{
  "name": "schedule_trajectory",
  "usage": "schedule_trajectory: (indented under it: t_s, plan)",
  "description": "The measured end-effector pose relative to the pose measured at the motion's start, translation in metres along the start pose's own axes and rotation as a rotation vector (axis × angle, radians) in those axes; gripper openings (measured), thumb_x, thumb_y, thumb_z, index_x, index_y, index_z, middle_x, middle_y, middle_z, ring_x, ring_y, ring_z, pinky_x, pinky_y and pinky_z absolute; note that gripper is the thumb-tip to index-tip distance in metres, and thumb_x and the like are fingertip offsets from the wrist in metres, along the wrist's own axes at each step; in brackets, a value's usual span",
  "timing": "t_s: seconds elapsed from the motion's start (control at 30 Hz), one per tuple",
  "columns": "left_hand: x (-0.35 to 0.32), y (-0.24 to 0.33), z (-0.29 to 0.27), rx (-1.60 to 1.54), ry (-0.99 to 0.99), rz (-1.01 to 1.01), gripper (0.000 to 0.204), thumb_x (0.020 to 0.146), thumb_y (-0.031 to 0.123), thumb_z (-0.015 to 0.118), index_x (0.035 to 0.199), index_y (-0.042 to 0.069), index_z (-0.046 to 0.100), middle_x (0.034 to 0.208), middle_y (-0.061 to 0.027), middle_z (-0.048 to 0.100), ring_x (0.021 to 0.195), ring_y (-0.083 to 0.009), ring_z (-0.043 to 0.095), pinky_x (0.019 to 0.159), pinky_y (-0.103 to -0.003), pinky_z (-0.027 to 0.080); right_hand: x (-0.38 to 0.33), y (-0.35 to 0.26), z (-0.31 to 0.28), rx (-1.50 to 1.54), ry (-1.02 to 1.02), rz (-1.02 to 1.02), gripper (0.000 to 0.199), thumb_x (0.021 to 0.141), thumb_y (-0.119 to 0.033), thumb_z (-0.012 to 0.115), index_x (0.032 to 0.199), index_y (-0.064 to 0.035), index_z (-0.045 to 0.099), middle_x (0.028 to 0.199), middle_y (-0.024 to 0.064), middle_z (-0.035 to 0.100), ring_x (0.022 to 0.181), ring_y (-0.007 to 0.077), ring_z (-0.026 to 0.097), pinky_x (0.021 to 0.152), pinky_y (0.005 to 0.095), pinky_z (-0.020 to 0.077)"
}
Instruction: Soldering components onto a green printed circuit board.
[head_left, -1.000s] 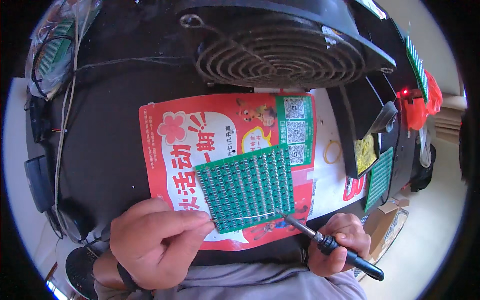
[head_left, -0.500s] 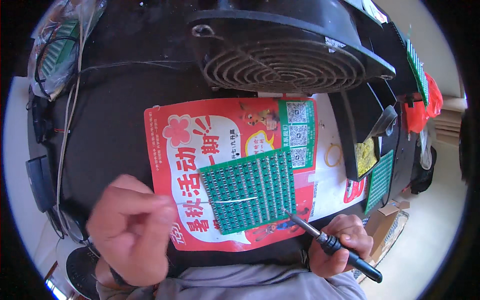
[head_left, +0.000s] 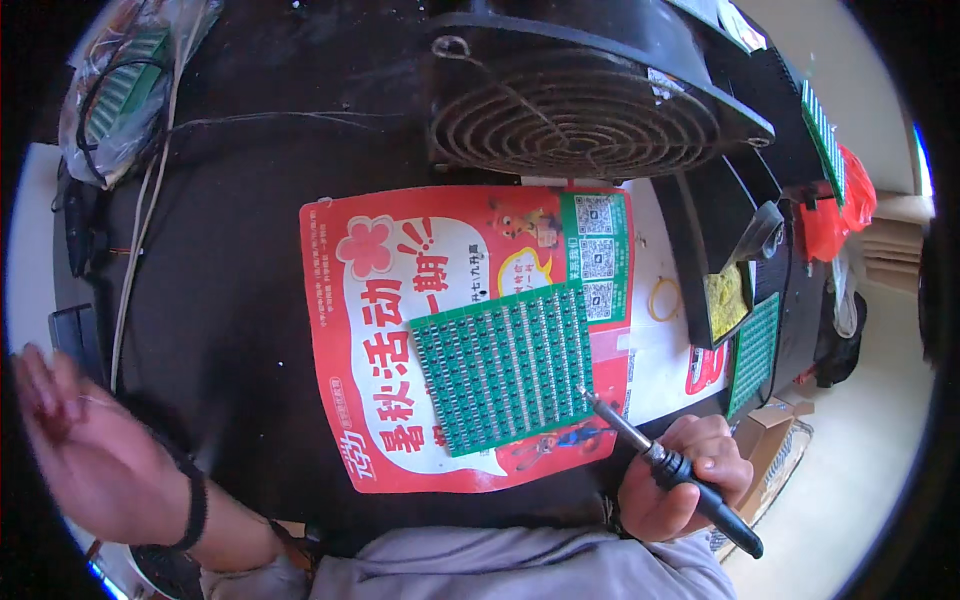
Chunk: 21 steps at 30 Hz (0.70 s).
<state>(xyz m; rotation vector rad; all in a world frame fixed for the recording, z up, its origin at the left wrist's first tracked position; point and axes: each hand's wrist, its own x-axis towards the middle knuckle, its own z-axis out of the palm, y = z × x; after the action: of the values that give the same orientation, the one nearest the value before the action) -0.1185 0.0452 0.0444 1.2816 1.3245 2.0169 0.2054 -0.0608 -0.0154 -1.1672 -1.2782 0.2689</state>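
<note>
A green circuit board (head_left: 510,370), covered with rows of small parts, lies slightly turned on a red and white printed sheet (head_left: 335,400). My right hand (head_left: 685,480) is closed around the black handle of a soldering iron (head_left: 650,452), and the iron's metal tip points at the board's lower right edge. Whether the tip touches the board I cannot tell. Far to the left, my left hand (head_left: 110,450) is raised away from the board with its fingers extended. A faint thin line shows by these fingers, too fine to identify.
A black fan with a round wire guard (head_left: 580,125) stands beyond the sheet. Right of it a black holder (head_left: 715,260) contains a yellow sponge (head_left: 728,305), beside another green board (head_left: 755,350). Cables (head_left: 150,215) and a plastic bag (head_left: 125,95) with boards lie at left.
My left hand has swung left, away from the board, and its pinch has opened. The pale strand it held over the board no longer shows there. The iron stays near the same board edge.
</note>
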Motion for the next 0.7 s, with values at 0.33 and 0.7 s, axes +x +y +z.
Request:
schedule_trajectory:
  t_s: [0.33,0.7]
  plan:
    - [-0.063,0.006,0.05,0.291,-1.004,-0.225,0.01,0.076,-0.003,0.06,0.086,0.0,0.059,0.073,-0.0076,0.058,0.067,-0.0129,0.053,0.056,-0.025,0.041,-0.001,0.0,0.002,-0.009,0.019,0.04,0.036,0.089,-0.037,0.06,0.091,-0.0046,0.045,0.069,0.0046,0.041,0.065,0.0147,0.038,0.052,0.0256,0.0314]
    - [-0.064,-0.002,0.059,0.283,-0.846,-0.228,0.014,0.071,-0.007,0.066,0.082,0.001,0.063,0.061,-0.0052,0.054,0.051,-0.0134,0.049,0.049,-0.025,0.038,0.024,-0.016,-0.017,-0.152,-0.177,-0.091,0.031,0.075,-0.021,0.067,0.091,0.001,0.052,0.063,0.008,0.047,0.053,0.0175,0.046,0.047,0.0288,0.0374]
